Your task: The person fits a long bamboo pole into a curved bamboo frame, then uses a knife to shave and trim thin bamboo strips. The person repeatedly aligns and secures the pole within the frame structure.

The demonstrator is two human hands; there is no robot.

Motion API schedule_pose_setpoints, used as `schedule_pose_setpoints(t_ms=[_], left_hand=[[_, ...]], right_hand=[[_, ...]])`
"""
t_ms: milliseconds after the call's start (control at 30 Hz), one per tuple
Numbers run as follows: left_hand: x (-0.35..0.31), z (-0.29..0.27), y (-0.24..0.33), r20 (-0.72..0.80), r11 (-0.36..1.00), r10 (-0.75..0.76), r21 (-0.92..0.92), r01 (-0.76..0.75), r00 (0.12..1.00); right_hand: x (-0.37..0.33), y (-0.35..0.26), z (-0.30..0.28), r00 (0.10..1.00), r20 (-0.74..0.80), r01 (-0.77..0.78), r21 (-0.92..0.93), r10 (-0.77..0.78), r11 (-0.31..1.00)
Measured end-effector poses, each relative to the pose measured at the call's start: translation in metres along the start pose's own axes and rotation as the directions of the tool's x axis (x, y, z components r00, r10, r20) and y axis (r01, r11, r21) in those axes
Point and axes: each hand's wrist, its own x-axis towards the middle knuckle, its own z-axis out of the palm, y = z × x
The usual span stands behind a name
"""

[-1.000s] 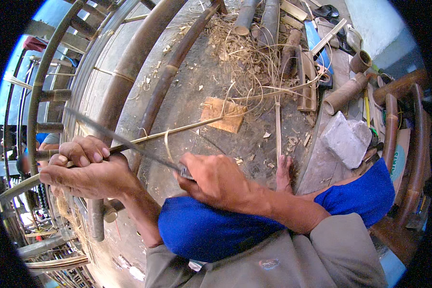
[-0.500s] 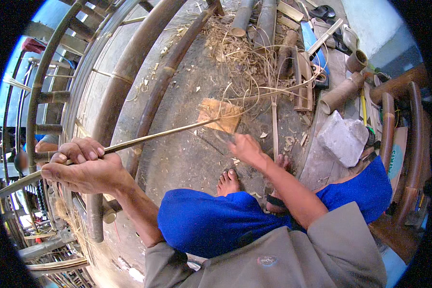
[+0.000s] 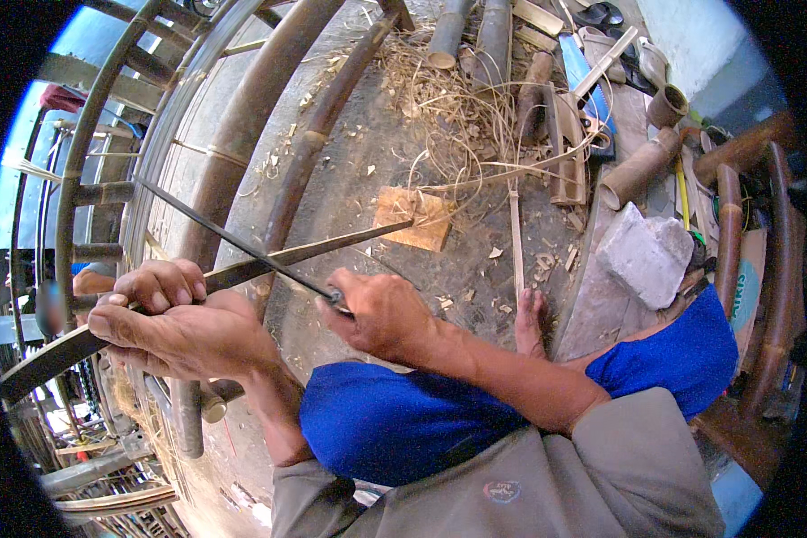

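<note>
Bamboo strip [image 3: 327,244] slanted out, knife [image 3: 208,226] across it

From my end: the strip is the long piece, running from the left rim through the left hand [image 3: 184,327] to a free tip by the orange board [image 3: 430,235]; can't tell if the tip touches. Knife crosses it just past the left fingers. Whether the edge meets the strip or passes over, I can't say.

Left grip pinches the strip, fingers curled over, thumb underneath, probably to steady it and leave the length beyond bare for the blade. Right hand [image 3: 381,314] has its grip wrapped round the handle, mostly hidden; fist sits on the near side, likely so the blade reaches over the strip.

Around, big to small: bamboo frame [image 3: 247,117] behind and below the left hand, probably limiting room there. Blue-covered knee [image 3: 412,412] under the right forearm; could crowd a low pull. Shavings heap [image 3: 448,108] beyond the tip. Pale block [image 3: 646,254], then a bamboo tube [image 3: 639,170], well right, clear of both hands. Blue saw [image 3: 576,67] farther off, partly covered. Bare foot [image 3: 531,309] right of the fist, apart from the blade.
</note>
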Motion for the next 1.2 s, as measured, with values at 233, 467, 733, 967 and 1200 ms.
schedule_pose_setpoints(t_ms=[233, 467, 733, 967, 1200], left_hand=[[0.005, -0.009, -0.005, -0.052, 0.996, -0.014, 0.092, 0.019, 0.999], [0.005, -0.01, -0.007, -0.11, 0.998, -0.025, 0.063, 0.032, 0.994], [0.009, -0.022, -0.014, -0.058, 0.998, 0.012, 0.061, -0.009, 0.998], [0.01, -0.023, -0.018, -0.109, 0.998, -0.03, 0.043, 0.035, 0.994], [0.017, -0.027, -0.02, -0.146, 0.997, -0.035, 0.062, 0.044, 0.989]], right_hand=[[-0.011, 0.013, 0.006, 0.994, 0.104, -0.03, 0.001, 0.03, 1.0], [-0.017, 0.019, 0.005, 0.986, 0.116, 0.121, 0.015, -0.122, 0.993], [-0.019, 0.02, -0.005, 0.994, 0.105, -0.039, -0.018, 0.041, 0.999], [-0.015, 0.05, 0.006, 0.994, 0.099, -0.048, -0.062, 0.054, 0.997], [-0.021, 0.049, 0.02, 0.989, 0.128, -0.06, -0.092, 0.071, 0.994]])
